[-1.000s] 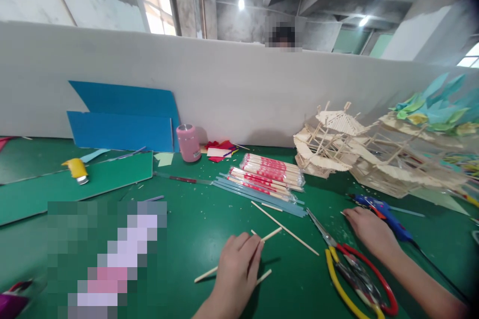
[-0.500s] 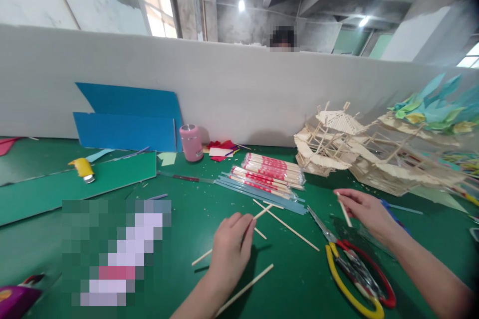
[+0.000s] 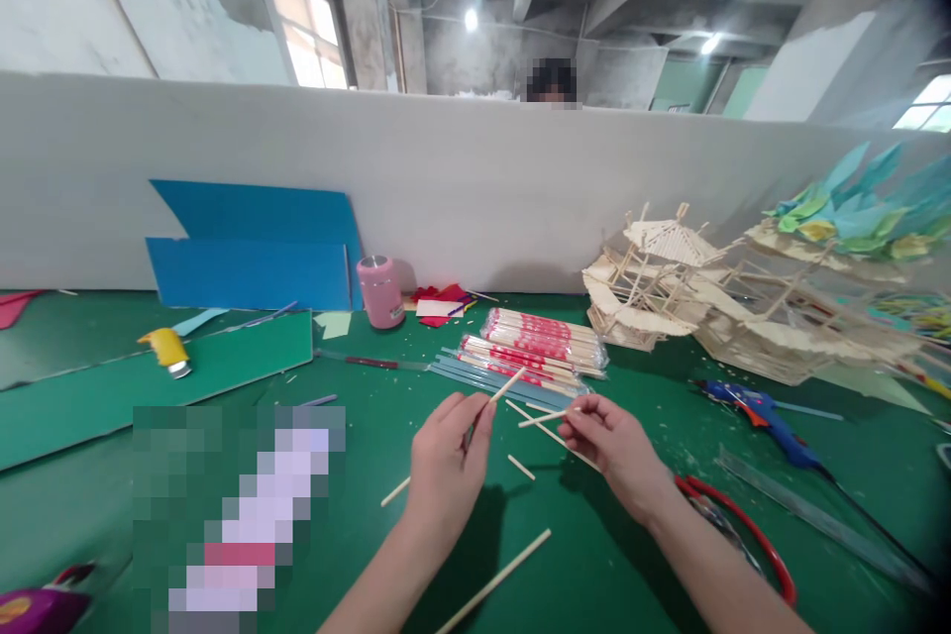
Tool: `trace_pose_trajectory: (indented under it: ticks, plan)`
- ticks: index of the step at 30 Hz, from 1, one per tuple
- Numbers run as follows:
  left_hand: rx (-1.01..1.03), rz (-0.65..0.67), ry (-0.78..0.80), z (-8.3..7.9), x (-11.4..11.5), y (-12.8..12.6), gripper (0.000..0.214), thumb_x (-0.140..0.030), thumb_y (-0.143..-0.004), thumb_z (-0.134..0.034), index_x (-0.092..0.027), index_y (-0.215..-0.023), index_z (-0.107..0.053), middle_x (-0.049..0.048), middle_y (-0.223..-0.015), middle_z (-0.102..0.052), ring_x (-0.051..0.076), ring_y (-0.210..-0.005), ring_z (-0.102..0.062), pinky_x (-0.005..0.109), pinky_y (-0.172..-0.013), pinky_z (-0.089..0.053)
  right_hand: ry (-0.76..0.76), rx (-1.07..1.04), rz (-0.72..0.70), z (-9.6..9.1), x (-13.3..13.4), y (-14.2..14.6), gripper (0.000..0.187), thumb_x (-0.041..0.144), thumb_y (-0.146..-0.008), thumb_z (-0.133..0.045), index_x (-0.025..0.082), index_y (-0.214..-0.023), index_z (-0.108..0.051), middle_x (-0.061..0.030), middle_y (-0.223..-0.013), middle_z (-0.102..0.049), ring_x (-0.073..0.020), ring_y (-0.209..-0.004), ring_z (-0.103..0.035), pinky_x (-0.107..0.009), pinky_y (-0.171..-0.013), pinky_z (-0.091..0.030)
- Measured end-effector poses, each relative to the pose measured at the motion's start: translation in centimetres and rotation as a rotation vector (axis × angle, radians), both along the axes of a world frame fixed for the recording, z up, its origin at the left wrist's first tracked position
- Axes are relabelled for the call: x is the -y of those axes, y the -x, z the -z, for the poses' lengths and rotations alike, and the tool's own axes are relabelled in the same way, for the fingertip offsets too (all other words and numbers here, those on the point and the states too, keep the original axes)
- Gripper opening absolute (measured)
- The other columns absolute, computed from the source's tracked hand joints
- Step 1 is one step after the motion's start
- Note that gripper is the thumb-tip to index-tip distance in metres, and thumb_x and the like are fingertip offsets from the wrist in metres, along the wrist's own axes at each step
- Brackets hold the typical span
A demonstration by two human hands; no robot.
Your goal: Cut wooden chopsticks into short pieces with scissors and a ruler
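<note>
My left hand (image 3: 448, 461) is raised above the green table (image 3: 357, 535) and pinches a long wooden stick (image 3: 506, 385) that slants up to the right. My right hand (image 3: 613, 448) is close beside it and pinches a short wooden stick piece (image 3: 541, 418) that points left. The two sticks nearly meet between my hands. More loose sticks (image 3: 496, 580) lie on the table below. Red and yellow handled scissors (image 3: 732, 535) lie under my right forearm.
Packs of wrapped chopsticks (image 3: 539, 349) lie behind my hands. A stick-built model (image 3: 690, 292) stands at right, a blue glue gun (image 3: 758, 411) and a ruler (image 3: 817, 525) in front of it. A pink can (image 3: 379, 290), blue boards (image 3: 253, 243) and a yellow tool (image 3: 167, 350) sit at left.
My right hand left the glue gun, picked up a short stick piece and moved left toward my left hand. My left hand lifted a long stick off the table.
</note>
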State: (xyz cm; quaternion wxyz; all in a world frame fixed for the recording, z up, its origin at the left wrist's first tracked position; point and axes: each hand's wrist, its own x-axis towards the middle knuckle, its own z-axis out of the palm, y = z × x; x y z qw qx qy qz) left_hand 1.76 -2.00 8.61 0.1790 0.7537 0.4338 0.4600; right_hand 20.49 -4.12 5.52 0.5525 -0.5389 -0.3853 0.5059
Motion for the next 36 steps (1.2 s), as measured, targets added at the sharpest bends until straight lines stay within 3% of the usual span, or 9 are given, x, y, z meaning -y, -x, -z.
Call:
trace_pose_trajectory:
  ticks: [5, 9, 12, 17, 21, 24, 27, 30, 36]
  plan:
    - [-0.023, 0.025, 0.008, -0.7, -0.1, -0.6, 0.017, -0.023, -0.082, -0.043, -0.016, -0.078, -0.058, -0.0014, -0.059, -0.042, 0.011, -0.054, -0.041, 0.021, -0.053, -0.034, -0.093, 0.176, 0.081, 1.6, -0.6, 1.3, 0.032, 0.041, -0.057, -0.067, 0.016, -0.075, -0.058, -0.0071, -0.079, -0.062, -0.0221, -0.076, -0.058, -0.034, -0.065, -0.047]
    - [-0.083, 0.071, 0.002, -0.9, -0.1, -1.1, 0.019, -0.023, -0.083, -0.041, -0.017, -0.078, -0.058, 0.0003, -0.062, -0.045, 0.012, -0.058, -0.044, 0.021, -0.052, -0.035, -0.196, 0.340, 0.200, 0.4, -0.1, 0.1, 0.030, 0.040, -0.063, -0.063, 0.019, -0.084, -0.061, -0.0090, -0.099, -0.057, -0.0243, -0.090, -0.051, -0.035, -0.074, -0.043]
    - [-0.157, 0.112, -0.024, -1.1, 0.1, -1.7, 0.020, -0.023, -0.084, -0.039, -0.018, -0.078, -0.058, 0.0011, -0.063, -0.048, 0.012, -0.058, -0.044, 0.022, -0.053, -0.035, -0.218, 0.327, 0.139, -1.3, 1.0, 0.1, 0.028, 0.038, -0.070, -0.058, 0.018, -0.089, -0.059, -0.0073, -0.089, -0.060, -0.0214, -0.082, -0.055, -0.032, -0.073, -0.045]
    - [-0.328, 0.135, -0.130, -1.5, 0.8, -2.2, 0.020, -0.020, -0.084, -0.037, -0.017, -0.081, -0.057, 0.0023, -0.066, -0.052, 0.013, -0.059, -0.045, 0.025, -0.056, -0.033, -0.265, 0.205, -0.002, -3.3, 2.8, 1.7, 0.028, 0.034, -0.081, -0.047, 0.022, -0.107, -0.047, -0.0051, -0.094, -0.056, -0.0179, -0.085, -0.054, -0.027, -0.073, -0.045]
    - [-0.479, 0.149, -0.191, -1.6, 1.2, -2.0, 0.021, -0.019, -0.084, -0.036, -0.017, -0.076, -0.055, 0.0026, -0.065, -0.053, 0.014, -0.057, -0.044, 0.026, -0.053, -0.030, -0.452, 0.625, 0.059, -4.0, 3.1, 1.1, 0.034, 0.028, -0.081, -0.049, 0.027, -0.114, -0.043, -0.0056, -0.105, -0.051, -0.0198, -0.096, -0.047, -0.032, -0.080, -0.039]
    - [-0.570, 0.179, -0.195, -1.7, 1.4, -1.8, 0.022, -0.019, -0.084, -0.034, -0.018, -0.075, -0.054, 0.0022, -0.064, -0.053, 0.015, -0.057, -0.044, 0.027, -0.053, -0.028, -0.569, 1.045, -0.151, -4.7, 3.1, 0.3, 0.022, 0.024, -0.081, -0.049, 0.026, -0.102, -0.054, -0.0054, -0.096, -0.054, -0.0196, -0.088, -0.048, -0.033, -0.076, -0.036]
    - [-0.658, 0.265, -0.174, -2.2, 1.5, -1.4, 0.020, -0.015, -0.083, -0.034, -0.018, -0.076, -0.052, 0.0009, -0.063, -0.051, 0.015, -0.056, -0.044, 0.027, -0.053, -0.027, -0.521, 1.206, -0.372, -5.9, 3.0, 0.2, 0.018, 0.025, -0.085, -0.041, 0.021, -0.090, -0.058, -0.0046, -0.078, -0.056, -0.0167, -0.073, -0.048, -0.029, -0.065, -0.036]
    - [-0.680, 0.344, -0.122, -3.3, 1.8, -0.4, 0.019, -0.012, -0.082, -0.034, -0.018, -0.071, -0.048, -0.0001, -0.063, -0.050, 0.014, -0.056, -0.043, 0.027, -0.052, -0.026, -0.477, 1.199, -0.505, -7.4, 2.8, 0.8, 0.023, 0.028, -0.087, -0.037, 0.018, -0.080, -0.057, -0.0027, -0.071, -0.053, -0.0139, -0.066, -0.045, -0.026, -0.059, -0.034]
    - [-0.538, 0.471, -0.031, -5.5, 2.6, 1.5, 0.018, -0.015, -0.084, -0.033, -0.019, -0.072, -0.045, -0.0009, -0.065, -0.051, 0.012, -0.056, -0.043, 0.025, -0.054, -0.030, -0.469, 0.923, -0.742, -10.0, 2.6, 1.6, 0.028, 0.025, -0.089, -0.032, 0.017, -0.074, -0.054, 0.0007, -0.067, -0.052, -0.0098, -0.063, -0.045, -0.021, -0.058, -0.035]
